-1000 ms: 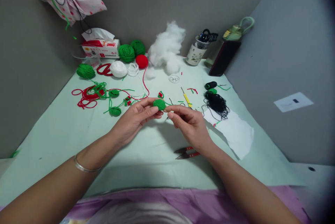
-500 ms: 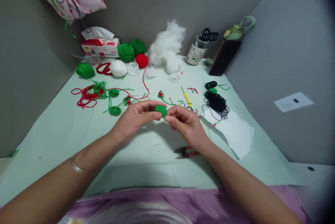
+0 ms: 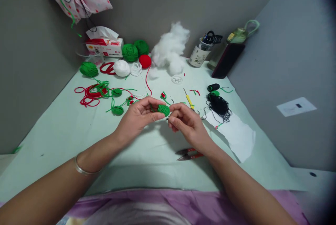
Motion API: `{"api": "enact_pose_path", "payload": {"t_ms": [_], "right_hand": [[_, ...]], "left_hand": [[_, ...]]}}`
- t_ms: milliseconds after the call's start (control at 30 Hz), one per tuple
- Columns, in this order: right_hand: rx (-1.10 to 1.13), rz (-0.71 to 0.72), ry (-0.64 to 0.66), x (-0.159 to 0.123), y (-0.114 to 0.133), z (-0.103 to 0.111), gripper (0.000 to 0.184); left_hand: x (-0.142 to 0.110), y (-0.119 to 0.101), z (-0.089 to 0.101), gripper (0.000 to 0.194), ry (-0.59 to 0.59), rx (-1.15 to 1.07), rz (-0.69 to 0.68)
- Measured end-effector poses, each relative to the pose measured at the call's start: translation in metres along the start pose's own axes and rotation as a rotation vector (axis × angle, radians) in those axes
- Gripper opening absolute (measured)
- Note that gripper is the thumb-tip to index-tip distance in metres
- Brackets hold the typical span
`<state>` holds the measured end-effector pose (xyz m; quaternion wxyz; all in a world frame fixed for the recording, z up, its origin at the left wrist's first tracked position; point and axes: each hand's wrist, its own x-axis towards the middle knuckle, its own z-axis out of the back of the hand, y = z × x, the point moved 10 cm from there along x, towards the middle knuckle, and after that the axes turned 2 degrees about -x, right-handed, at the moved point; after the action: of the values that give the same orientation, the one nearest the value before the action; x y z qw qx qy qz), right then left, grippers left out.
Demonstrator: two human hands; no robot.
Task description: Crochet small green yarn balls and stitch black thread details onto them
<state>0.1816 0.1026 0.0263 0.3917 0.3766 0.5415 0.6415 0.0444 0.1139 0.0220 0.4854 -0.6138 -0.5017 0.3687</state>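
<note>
A small green crocheted piece (image 3: pixel 163 110) is pinched between the thumb and fingers of my left hand (image 3: pixel 138 116), above the middle of the table. Close to its right side is my right hand (image 3: pixel 185 120), the index fingertip at the piece's edge and the thumb curled against the other fingers. Whatever those fingers hold, if anything, is too small to make out. Thread snips (image 3: pixel 189 154) with red handles lie below my right hand, partly covered by it. Behind the hands are a yellow-handled crochet hook (image 3: pixel 189 101) and a small red-and-green crocheted bit (image 3: pixel 163 95).
Left are tangled red yarn (image 3: pixel 90 95), green crocheted pieces (image 3: pixel 117 110) and yarn balls (image 3: pixel 130 52). White stuffing (image 3: pixel 170 51), a pen cup (image 3: pixel 200 55) and a phone (image 3: pixel 228 60) against a bottle (image 3: pixel 237 35) stand behind. Black yarn (image 3: pixel 219 105) and white paper (image 3: pixel 237 135) lie right.
My right thumb has come away from the green piece and dropped slightly below it. My left hand keeps its hold on the piece. The whole view has shifted a little.
</note>
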Motion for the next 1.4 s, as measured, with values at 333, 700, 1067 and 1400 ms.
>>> {"api": "enact_pose_path", "payload": {"t_ms": [333,700,1067,1400], "right_hand": [[-0.026,0.055,0.018,0.001,0.005,-0.001,0.021],[-0.022,0.018,0.01,0.005,0.0,0.004,0.017],[0.114,-0.069,0.061,0.009,-0.01,0.015,0.023],[0.374,-0.155,0.248,0.008,-0.025,-0.015,0.026]], "left_hand": [[-0.002,0.009,-0.006,0.029,0.025,-0.023,0.051],[-0.003,0.001,-0.006,0.025,0.042,0.054,0.0],[-0.004,-0.012,-0.005,0.023,0.027,0.069,-0.034],[-0.005,-0.005,-0.012,0.019,0.096,-0.04,-0.002]]}}
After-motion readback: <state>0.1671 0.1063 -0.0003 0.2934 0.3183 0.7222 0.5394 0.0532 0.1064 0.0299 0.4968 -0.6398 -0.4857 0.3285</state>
